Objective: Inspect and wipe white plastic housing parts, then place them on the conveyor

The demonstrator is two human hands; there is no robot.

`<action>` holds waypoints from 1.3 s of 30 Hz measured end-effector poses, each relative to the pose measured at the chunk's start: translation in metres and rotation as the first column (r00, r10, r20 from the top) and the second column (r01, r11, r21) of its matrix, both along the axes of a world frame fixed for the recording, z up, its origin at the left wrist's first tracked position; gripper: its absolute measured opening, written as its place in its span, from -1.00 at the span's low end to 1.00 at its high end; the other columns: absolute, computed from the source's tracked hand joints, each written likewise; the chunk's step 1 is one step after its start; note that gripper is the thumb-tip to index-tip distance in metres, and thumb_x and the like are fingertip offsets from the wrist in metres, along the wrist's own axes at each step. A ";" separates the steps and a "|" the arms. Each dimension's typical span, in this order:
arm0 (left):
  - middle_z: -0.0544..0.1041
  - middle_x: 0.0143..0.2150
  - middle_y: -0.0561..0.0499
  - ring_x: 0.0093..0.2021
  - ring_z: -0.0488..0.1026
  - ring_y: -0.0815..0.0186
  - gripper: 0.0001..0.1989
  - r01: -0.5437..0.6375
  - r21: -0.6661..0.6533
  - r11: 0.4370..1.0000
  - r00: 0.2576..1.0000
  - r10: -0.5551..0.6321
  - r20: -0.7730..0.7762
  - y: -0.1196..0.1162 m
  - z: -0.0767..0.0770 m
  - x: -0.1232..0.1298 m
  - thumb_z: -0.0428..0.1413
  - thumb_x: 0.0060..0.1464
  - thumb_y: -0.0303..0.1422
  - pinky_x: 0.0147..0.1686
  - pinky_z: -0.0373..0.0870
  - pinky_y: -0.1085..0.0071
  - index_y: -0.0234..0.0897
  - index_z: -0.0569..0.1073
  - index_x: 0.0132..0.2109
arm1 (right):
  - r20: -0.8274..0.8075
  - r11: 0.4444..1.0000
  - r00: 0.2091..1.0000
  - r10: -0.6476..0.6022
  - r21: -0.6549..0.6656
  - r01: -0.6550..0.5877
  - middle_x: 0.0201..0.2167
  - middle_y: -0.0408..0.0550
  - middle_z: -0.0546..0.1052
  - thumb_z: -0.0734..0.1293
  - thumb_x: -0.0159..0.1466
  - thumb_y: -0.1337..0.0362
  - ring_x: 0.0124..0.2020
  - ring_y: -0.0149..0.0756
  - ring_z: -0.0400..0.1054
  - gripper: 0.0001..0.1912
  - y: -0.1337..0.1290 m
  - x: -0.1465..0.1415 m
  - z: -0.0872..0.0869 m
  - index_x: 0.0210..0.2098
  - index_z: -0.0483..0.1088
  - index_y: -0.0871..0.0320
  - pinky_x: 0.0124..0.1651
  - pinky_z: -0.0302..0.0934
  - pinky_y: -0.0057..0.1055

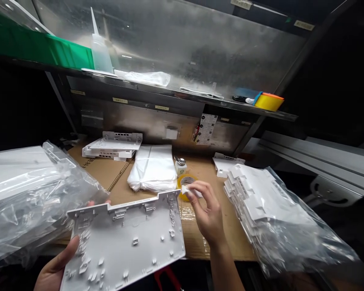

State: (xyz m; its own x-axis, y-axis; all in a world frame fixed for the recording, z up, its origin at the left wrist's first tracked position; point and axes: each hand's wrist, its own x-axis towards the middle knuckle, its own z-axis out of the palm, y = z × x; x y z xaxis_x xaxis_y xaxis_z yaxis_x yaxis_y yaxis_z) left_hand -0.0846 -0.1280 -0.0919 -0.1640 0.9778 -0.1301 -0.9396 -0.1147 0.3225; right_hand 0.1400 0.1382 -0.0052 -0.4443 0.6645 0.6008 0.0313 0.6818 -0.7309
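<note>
White plastic panel [145,230], edge tight in left grip [56,264], corner beside right grip [210,216] closed round white wad [186,189].

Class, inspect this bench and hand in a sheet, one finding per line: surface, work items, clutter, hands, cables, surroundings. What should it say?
Surface: brown cardboard, partly covered.
Work items: white plastic panel, tilted, molded clips showing; small white wad.
Clutter: stack of plastic bags, yellow tape roll, metal-capped bottle; bagged white parts left and right.
Hands: left hand grips the panel's left side; right hand pinches the wad near its far right corner, contact unclear.
Cables: nothing seen.
Surroundings: metal shelf above, holding green bin and nozzle bottle.
</note>
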 end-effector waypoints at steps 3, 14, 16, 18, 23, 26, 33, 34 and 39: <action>0.49 0.22 0.39 0.40 0.19 0.01 -0.31 -0.093 -0.120 0.988 0.996 0.091 -0.016 0.008 0.011 0.011 0.04 0.23 -0.29 0.39 0.18 -0.12 0.52 0.09 0.38 | 0.066 1.000 0.998 -0.001 -0.001 0.002 -0.07 -0.08 0.54 0.33 0.43 0.24 0.01 -0.24 0.42 -0.85 0.008 0.003 -0.007 -0.06 0.53 -0.02 0.04 0.32 -0.29; 0.37 0.40 0.23 0.43 0.23 0.04 -0.40 -0.385 -0.103 0.917 0.903 0.351 -0.250 0.078 0.076 0.086 0.26 0.19 -0.39 0.43 0.13 0.11 0.33 0.41 0.27 | -0.131 0.968 0.985 0.111 0.237 -0.078 -0.08 -0.05 0.43 0.40 0.35 0.41 -0.01 -0.25 0.40 -0.73 -0.067 -0.032 0.045 -0.01 0.51 -0.01 0.07 0.36 -0.28; 0.34 0.43 0.24 0.44 0.21 0.01 -0.46 -0.410 -0.050 0.911 0.868 0.373 -0.327 0.087 0.085 0.097 0.31 0.15 -0.36 0.42 0.16 0.15 0.30 0.48 0.21 | -0.147 0.960 0.978 0.150 0.257 -0.108 -0.09 -0.04 0.43 0.38 0.35 0.44 -0.04 -0.25 0.41 -0.71 -0.077 -0.040 0.050 0.01 0.50 0.01 0.05 0.38 -0.27; 0.37 0.42 0.21 0.44 0.21 -0.01 -0.46 -0.449 -0.048 0.892 0.839 0.403 -0.367 0.093 0.090 0.104 0.36 0.10 -0.31 0.41 0.19 0.14 0.26 0.50 0.19 | -0.162 0.960 0.978 0.129 0.269 -0.082 -0.11 -0.04 0.44 0.37 0.35 0.45 -0.05 -0.25 0.41 -0.71 -0.075 -0.043 0.050 0.01 0.50 0.03 0.02 0.39 -0.28; 0.38 0.41 0.20 0.48 0.14 0.04 -0.50 -0.486 -0.049 0.873 0.804 0.424 -0.416 0.098 0.089 0.109 0.35 0.10 -0.38 0.44 0.13 0.19 0.17 0.53 0.15 | -0.171 0.979 0.985 0.039 0.205 -0.003 -0.12 -0.02 0.44 0.38 0.36 0.39 -0.04 -0.21 0.42 -0.76 -0.064 -0.036 0.045 -0.03 0.52 -0.02 -0.01 0.41 -0.28; 0.35 0.42 0.24 0.49 0.11 0.05 -0.48 -0.409 0.005 0.913 0.827 0.373 -0.421 0.100 0.084 0.107 0.33 0.12 -0.41 0.45 0.12 0.20 0.22 0.52 0.16 | -0.166 0.981 0.983 0.079 0.191 -0.046 -0.12 -0.02 0.45 0.38 0.36 0.38 -0.04 -0.21 0.43 -0.75 -0.069 -0.035 0.045 -0.01 0.52 -0.04 0.02 0.41 -0.26; 0.42 0.38 0.18 0.31 0.41 0.06 -0.18 -0.379 -0.124 0.917 0.903 0.337 -0.266 0.083 0.083 0.082 0.24 0.21 -0.43 0.36 0.31 0.16 0.41 0.11 0.42 | -0.098 0.983 0.984 -0.151 0.086 0.159 -0.11 0.02 0.52 0.36 0.39 0.17 -0.04 -0.15 0.42 -0.80 0.003 -0.040 0.006 -0.06 0.55 0.07 0.03 0.34 -0.18; 0.46 0.35 0.09 0.25 0.47 0.03 -0.14 -0.376 -0.155 0.914 0.912 0.334 -0.239 0.078 0.085 0.075 0.23 0.23 -0.44 0.33 0.35 0.09 0.36 0.02 0.45 | -0.056 0.968 0.968 -0.246 0.034 0.248 -0.10 0.04 0.52 0.35 0.38 0.10 -0.04 -0.12 0.40 -0.75 0.021 -0.039 -0.006 -0.06 0.56 0.08 0.03 0.32 -0.15; 0.50 0.28 -0.30 0.17 0.51 -0.25 -0.19 -0.206 -0.076 0.976 0.972 0.195 -0.131 0.055 0.091 0.042 0.19 0.26 -0.30 0.26 0.34 -0.25 -0.14 0.00 0.52 | 0.197 0.937 0.925 -0.325 -0.067 0.343 -0.33 0.06 0.53 0.45 0.12 -0.02 -0.17 0.00 0.29 -0.67 0.089 -0.040 -0.065 -0.32 0.62 0.11 0.09 0.16 0.17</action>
